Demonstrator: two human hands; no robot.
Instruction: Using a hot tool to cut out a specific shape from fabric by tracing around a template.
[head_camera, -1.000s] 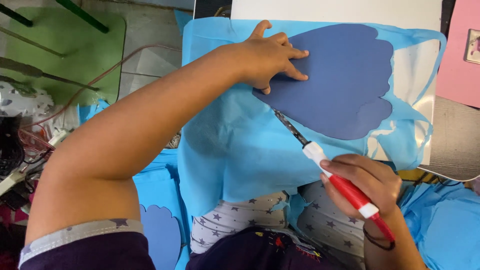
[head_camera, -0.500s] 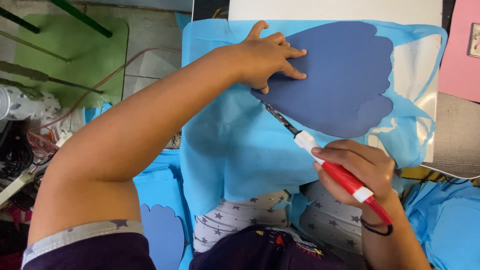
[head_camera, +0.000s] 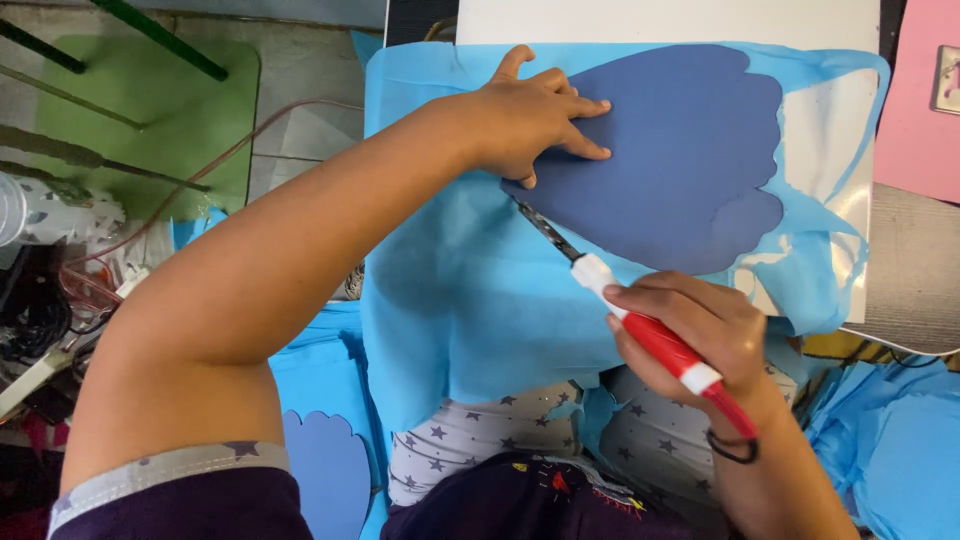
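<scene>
The left hand (head_camera: 535, 120) lies flat, fingers spread, pressing the dark blue template (head_camera: 680, 160) onto light blue fabric (head_camera: 470, 290). Just below the template, the right hand (head_camera: 700, 335) grips a red-handled tool (head_camera: 640, 325), its tip at the template's edge.

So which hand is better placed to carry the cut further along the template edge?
Probably the right hand: it grips the red-and-white cutting tool, tip at the dark blue template edge. The left hand lies flat, pinning the template on the light blue fabric.
</scene>
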